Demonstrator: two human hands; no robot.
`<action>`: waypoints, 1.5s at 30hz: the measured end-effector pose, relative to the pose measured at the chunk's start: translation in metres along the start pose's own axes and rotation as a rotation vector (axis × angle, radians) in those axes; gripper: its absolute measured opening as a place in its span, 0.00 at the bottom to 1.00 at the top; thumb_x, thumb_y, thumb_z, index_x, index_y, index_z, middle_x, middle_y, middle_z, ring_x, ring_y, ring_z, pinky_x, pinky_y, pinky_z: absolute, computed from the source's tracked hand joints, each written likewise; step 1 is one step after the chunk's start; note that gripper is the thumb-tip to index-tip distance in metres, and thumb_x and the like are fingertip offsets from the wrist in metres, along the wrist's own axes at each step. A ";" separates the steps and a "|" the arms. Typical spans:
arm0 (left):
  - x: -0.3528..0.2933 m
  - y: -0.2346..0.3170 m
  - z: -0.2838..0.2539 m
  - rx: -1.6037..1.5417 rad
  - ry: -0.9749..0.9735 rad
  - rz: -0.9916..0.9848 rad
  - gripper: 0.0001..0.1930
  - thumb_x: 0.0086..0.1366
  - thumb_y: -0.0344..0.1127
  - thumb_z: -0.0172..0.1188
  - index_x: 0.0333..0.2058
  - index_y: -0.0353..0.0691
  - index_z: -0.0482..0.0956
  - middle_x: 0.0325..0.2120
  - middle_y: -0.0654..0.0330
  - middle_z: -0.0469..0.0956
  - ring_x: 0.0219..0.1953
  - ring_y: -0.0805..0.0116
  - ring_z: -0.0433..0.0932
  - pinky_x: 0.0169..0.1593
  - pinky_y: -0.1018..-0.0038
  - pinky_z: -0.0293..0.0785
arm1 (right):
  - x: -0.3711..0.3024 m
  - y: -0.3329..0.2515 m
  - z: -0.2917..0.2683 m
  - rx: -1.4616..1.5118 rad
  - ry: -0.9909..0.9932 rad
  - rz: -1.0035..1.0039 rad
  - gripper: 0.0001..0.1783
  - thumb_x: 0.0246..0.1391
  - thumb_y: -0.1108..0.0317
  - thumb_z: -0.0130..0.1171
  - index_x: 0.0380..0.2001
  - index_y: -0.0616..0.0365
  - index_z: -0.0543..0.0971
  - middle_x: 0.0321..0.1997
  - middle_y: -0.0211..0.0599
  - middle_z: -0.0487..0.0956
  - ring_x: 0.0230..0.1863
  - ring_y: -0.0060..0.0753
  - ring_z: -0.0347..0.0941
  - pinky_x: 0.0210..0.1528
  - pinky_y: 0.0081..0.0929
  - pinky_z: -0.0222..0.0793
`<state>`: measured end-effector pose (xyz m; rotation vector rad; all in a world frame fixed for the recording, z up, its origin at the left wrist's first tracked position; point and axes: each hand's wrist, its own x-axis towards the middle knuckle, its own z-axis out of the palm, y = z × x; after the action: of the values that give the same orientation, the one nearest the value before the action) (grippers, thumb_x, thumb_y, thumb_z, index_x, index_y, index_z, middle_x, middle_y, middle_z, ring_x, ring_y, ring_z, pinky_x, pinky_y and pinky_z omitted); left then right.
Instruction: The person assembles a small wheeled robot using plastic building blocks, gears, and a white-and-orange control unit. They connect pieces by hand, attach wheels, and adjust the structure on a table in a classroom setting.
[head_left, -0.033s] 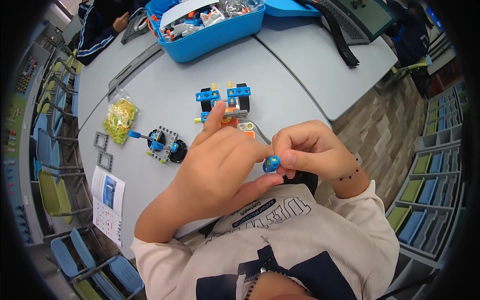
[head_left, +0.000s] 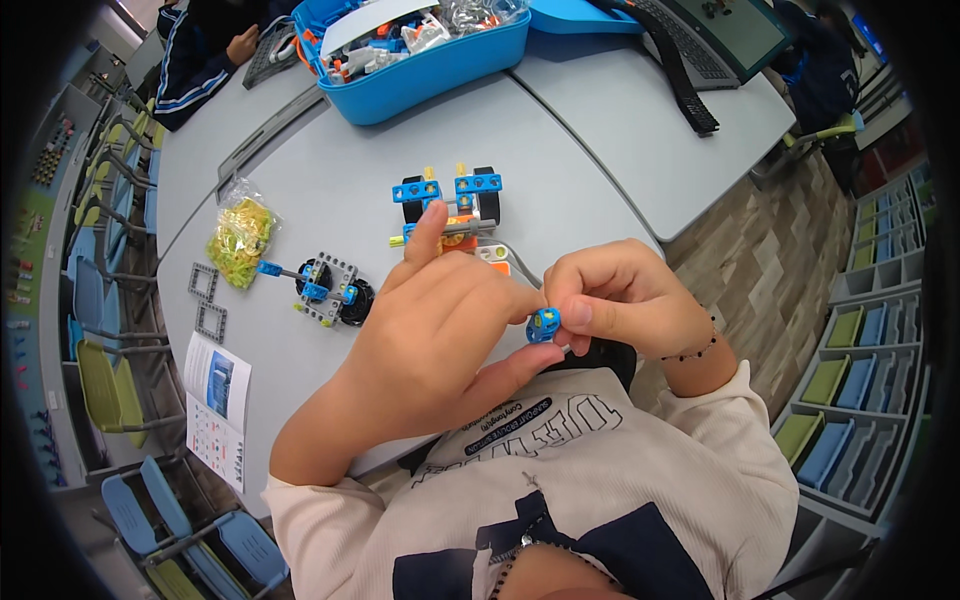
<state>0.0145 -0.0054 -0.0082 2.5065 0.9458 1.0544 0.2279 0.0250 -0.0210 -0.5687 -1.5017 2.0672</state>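
Right now one small blue plastic piece with yellow parts [head_left: 543, 324] sits between both grips: right grip [head_left: 635, 310] pinching it thumb to fingers, left grip [head_left: 435, 325] thumb and index closed on its other side. Looks partly assembled, joined to neither build. Already together: blue-beamed build with black wheels [head_left: 480, 184], beyond left grip; grey-framed build with black wheels [head_left: 332, 302], left of it. Loose, farther left: grey rectangular plastic frames [head_left: 207, 301], clear bag of yellow-green pieces [head_left: 240, 245].
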 end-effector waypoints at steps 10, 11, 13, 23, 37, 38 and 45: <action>0.001 -0.007 -0.001 -0.037 0.046 -0.023 0.06 0.52 0.32 0.65 0.26 0.42 0.75 0.20 0.65 0.74 0.24 0.67 0.72 0.67 0.57 0.45 | 0.006 0.009 0.003 0.001 0.036 -0.163 0.13 0.62 0.62 0.52 0.31 0.62 0.76 0.31 0.29 0.76 0.30 0.16 0.69 0.35 0.16 0.66; 0.001 -0.007 -0.001 -0.039 0.051 -0.021 0.06 0.52 0.32 0.65 0.25 0.42 0.75 0.20 0.65 0.73 0.25 0.67 0.72 0.68 0.57 0.44 | 0.007 0.008 0.003 0.020 0.035 -0.161 0.13 0.62 0.62 0.52 0.31 0.62 0.76 0.31 0.29 0.77 0.30 0.16 0.69 0.35 0.16 0.66; 0.001 -0.007 -0.002 0.000 0.061 -0.010 0.06 0.52 0.32 0.65 0.25 0.43 0.75 0.20 0.65 0.73 0.26 0.68 0.72 0.68 0.57 0.43 | 0.007 0.007 0.004 0.044 0.039 -0.132 0.13 0.62 0.63 0.52 0.31 0.62 0.76 0.31 0.30 0.77 0.31 0.16 0.69 0.35 0.16 0.66; 0.004 -0.016 -0.017 0.316 0.187 -0.019 0.11 0.49 0.34 0.66 0.32 0.44 0.77 0.29 0.60 0.72 0.35 0.63 0.70 0.66 0.60 0.45 | 0.018 0.008 -0.005 -0.144 0.296 -0.302 0.14 0.63 0.64 0.48 0.29 0.63 0.75 0.27 0.31 0.74 0.28 0.19 0.68 0.33 0.17 0.65; 0.011 -0.060 -0.004 -0.076 0.063 -0.056 0.12 0.50 0.30 0.63 0.37 0.43 0.78 0.32 0.62 0.76 0.42 0.61 0.75 0.65 0.44 0.42 | 0.042 0.004 -0.018 -0.742 0.279 -0.484 0.09 0.58 0.69 0.55 0.29 0.64 0.76 0.27 0.35 0.76 0.28 0.24 0.69 0.34 0.22 0.65; 0.011 -0.061 -0.003 -0.068 0.071 -0.046 0.12 0.50 0.30 0.63 0.37 0.43 0.78 0.32 0.62 0.76 0.42 0.61 0.75 0.65 0.44 0.42 | 0.043 0.003 -0.018 -0.756 0.268 -0.486 0.08 0.58 0.69 0.55 0.29 0.64 0.76 0.27 0.36 0.76 0.28 0.24 0.69 0.33 0.22 0.65; 0.010 -0.061 0.000 -0.082 0.067 -0.052 0.15 0.50 0.28 0.61 0.39 0.43 0.76 0.32 0.62 0.75 0.41 0.64 0.75 0.66 0.45 0.40 | 0.050 0.002 -0.014 -0.798 0.277 -0.527 0.08 0.58 0.70 0.56 0.28 0.64 0.75 0.25 0.36 0.75 0.28 0.28 0.68 0.33 0.23 0.64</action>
<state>-0.0089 0.0475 -0.0304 2.3811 0.9599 1.1435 0.1974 0.0658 -0.0288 -0.6150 -2.0047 0.9164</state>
